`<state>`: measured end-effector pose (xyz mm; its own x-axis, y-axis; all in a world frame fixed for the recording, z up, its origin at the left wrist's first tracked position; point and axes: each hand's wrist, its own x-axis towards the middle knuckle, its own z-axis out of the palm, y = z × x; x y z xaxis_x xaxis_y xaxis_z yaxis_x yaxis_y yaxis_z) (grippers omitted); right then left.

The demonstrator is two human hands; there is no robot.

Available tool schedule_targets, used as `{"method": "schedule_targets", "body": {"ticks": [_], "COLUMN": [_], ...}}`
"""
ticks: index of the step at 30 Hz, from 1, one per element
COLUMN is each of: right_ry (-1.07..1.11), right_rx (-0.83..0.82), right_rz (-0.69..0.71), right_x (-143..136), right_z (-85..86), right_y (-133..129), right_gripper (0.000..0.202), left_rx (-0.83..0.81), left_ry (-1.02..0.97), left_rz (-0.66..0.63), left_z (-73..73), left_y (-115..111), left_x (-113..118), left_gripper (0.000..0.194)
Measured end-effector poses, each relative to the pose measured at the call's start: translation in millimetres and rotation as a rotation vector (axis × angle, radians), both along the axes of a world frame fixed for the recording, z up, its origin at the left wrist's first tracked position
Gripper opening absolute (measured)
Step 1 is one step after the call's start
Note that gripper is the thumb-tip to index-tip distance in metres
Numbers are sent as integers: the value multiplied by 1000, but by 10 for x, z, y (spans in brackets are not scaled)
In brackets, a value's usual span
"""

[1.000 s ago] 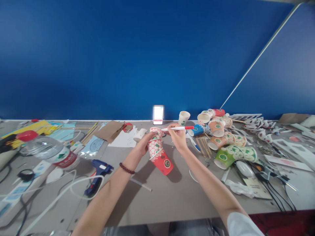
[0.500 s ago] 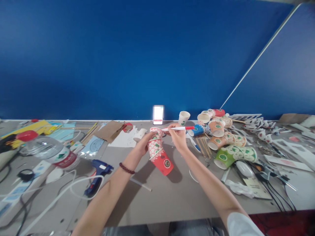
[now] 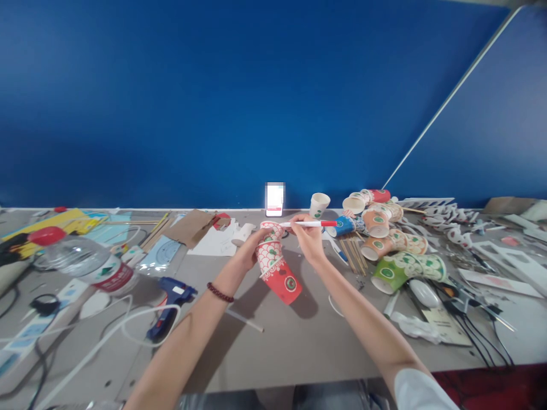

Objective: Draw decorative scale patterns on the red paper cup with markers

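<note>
A red cup (image 3: 277,267) is gripped by the left hand (image 3: 250,250), a pen (image 3: 310,224) by the right hand (image 3: 308,238); loose cups (image 3: 387,239) and a glue gun (image 3: 168,304) lie nearby.

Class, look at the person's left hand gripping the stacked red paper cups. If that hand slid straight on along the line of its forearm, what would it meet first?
Probably the phone propped against the blue wall. The left hand, holding the red cups, points up and away toward it; depth is unclear.
</note>
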<state>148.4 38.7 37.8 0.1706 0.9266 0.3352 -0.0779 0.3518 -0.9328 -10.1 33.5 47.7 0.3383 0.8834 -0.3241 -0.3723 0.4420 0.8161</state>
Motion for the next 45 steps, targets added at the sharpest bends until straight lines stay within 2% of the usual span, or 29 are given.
{"method": "schedule_targets", "body": {"ticks": [15, 45], "right_ry": [-72, -118], "right_rx": [-3, 0], "right_rz": [-54, -61], "right_x": [-10, -23], "right_z": [-26, -11], "right_y": [7, -17], "right_gripper": [17, 14], "left_rx": [-22, 19], "left_ry": [4, 17], "left_rz": [2, 1], "left_z": [15, -10], "left_y": [-22, -9], "left_x": [3, 3], "left_gripper": [26, 26]}}
